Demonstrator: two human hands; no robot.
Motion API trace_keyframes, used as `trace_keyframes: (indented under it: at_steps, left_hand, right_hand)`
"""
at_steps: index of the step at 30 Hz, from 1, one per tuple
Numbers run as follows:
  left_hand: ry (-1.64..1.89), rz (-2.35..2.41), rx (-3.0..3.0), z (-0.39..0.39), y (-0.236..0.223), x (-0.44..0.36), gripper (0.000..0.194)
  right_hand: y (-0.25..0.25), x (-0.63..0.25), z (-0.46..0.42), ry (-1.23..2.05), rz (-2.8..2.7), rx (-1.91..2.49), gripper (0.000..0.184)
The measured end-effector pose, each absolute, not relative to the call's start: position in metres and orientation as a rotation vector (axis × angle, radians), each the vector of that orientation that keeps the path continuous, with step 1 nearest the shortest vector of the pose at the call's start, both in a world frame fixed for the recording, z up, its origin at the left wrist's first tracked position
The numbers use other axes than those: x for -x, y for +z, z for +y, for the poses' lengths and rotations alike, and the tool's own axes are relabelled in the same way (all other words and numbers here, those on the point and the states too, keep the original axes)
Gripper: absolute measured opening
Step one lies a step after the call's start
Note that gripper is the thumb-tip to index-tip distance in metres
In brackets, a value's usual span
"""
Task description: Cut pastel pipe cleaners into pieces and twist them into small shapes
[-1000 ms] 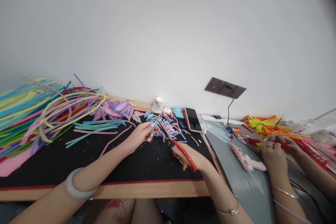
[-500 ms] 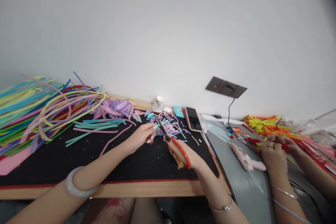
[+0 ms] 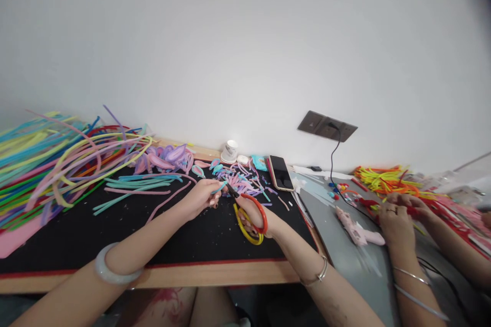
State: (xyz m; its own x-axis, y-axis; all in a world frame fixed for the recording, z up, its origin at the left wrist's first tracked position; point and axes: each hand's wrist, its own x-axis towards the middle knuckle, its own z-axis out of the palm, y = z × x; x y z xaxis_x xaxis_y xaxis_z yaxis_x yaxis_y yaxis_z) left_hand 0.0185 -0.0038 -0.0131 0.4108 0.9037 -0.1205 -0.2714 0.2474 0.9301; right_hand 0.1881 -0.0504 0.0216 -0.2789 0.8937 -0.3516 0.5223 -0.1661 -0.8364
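Between the fingertips of my left hand [image 3: 203, 196] is a short piece of light-blue pipe cleaner [image 3: 219, 187]. My right hand [image 3: 251, 213] grips scissors [image 3: 263, 220] with red and yellow handles. The dark blades point left and touch or nearly touch the blue piece; whether they close on it I cannot tell. Just beyond both hands lies a pile of short pink, purple and blue cut pieces [image 3: 242, 180]. To the left of my left hand, long teal pipe cleaners [image 3: 141, 183] rest on the black mat [image 3: 164, 245].
A big heap of colourful pipe cleaners [image 3: 69, 163] fills the left. Purple looped shapes [image 3: 169, 157], a small cup [image 3: 230, 150] and a phone [image 3: 280, 173] line the back. On the grey table to the right are a pink glue gun [image 3: 358, 230] and another person's hands [image 3: 399, 219].
The scissors have turned in my right hand, spreading the handles so the yellow loop shows. Their blades have drawn down and left, close to the blue piece. The view has shifted slightly.
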Motion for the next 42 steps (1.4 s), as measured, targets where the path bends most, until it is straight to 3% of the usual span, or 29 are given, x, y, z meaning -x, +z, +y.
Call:
trace_keyframes:
  at_steps: [2, 4, 10, 13, 18, 22, 26, 32, 39, 42]
  left_hand:
    - [0.943, 0.773, -1.016, -0.003, -0.013, -0.017, 0.024]
    - [0.977, 0.762, -1.016, -0.003, -0.012, -0.016, 0.024]
    - [0.941, 0.637, -0.935, -0.004, -0.012, -0.018, 0.022]
    - [0.881, 0.625, -0.98, -0.007, -0.011, -0.02, 0.018]
    - [0.889, 0.771, -1.181, -0.01, -0.005, -0.019, 0.021]
    - [0.867, 0.82, -1.273, -0.01, -0.002, -0.019, 0.028]
    - [0.807, 0.738, -1.311, -0.012, -0.006, -0.02, 0.03]
    - [0.96, 0.817, -1.205, -0.013, -0.005, -0.024, 0.024]
    - [1.24, 0.954, -1.191, -0.004, -0.005, -0.018, 0.021]
    - [1.235, 0.996, -1.291, -0.004, -0.005, -0.016, 0.02]
  right_hand:
    - [0.023, -0.191, -0.047, 1.562, -1.698, 1.641, 0.053]
    - [0.024, -0.199, -0.042, 1.491, -1.714, 1.667, 0.051]
    - [0.028, -0.236, -0.018, 0.274, -2.001, 1.956, 0.043]
    - [0.022, -0.246, -0.007, 0.046, -2.03, 2.14, 0.038]
    - [0.017, -0.248, -0.007, 0.096, -2.056, 2.167, 0.029]
    - [0.03, -0.231, -0.021, 0.08, -1.918, 1.836, 0.029]
    - [0.036, -0.201, -0.033, 0.538, -2.194, 1.347, 0.019]
    - [0.019, -0.178, -0.028, 0.366, -2.05, 1.324, 0.022]
    - [0.007, -0.166, -0.023, 0.541, -1.94, 1.328, 0.021]
    - [0.006, -0.164, -0.024, 0.439, -1.961, 1.269, 0.018]
